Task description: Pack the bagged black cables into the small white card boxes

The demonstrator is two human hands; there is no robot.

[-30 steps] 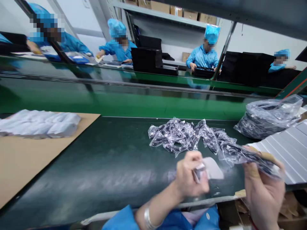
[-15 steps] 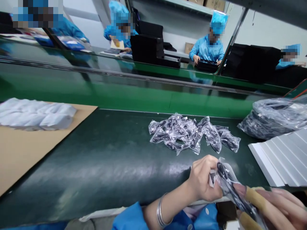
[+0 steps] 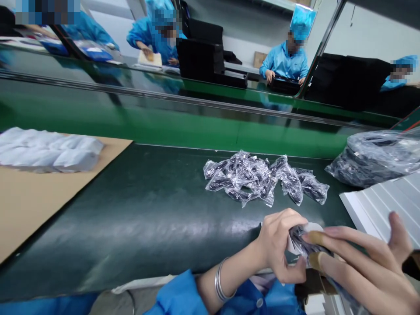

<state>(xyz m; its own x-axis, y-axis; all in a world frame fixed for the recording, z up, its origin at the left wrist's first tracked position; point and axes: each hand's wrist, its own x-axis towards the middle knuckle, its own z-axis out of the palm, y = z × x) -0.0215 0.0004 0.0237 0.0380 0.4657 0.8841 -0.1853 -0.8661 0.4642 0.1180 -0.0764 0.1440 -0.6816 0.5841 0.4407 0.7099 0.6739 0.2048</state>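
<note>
My left hand (image 3: 278,245), a silver bangle on its wrist, wraps round a small white box (image 3: 293,246), most of it hidden by the fingers. A black cable in a clear plastic bag (image 3: 299,236) sits at the box's open end, partly inside it. My right hand (image 3: 357,258) grips the bagged cable between fingertips covered with yellowish finger cots, while its outer finger sticks up apart. Beyond my hands, several more bagged black cables (image 3: 244,177) lie in a loose heap on the dark green work surface (image 3: 157,210).
Wrapped white packs (image 3: 49,151) lie on a brown cardboard sheet (image 3: 36,197) at left. A large clear bag of dark items (image 3: 370,157) and white boxes in a row (image 3: 390,197) are at right. Behind a green barrier (image 3: 183,118), co-workers in blue sit near black cases (image 3: 201,61).
My right hand has moved left and up against the box, bringing the bagged cable further into its open end. The left hand keeps its hold. The view has shifted slightly.
</note>
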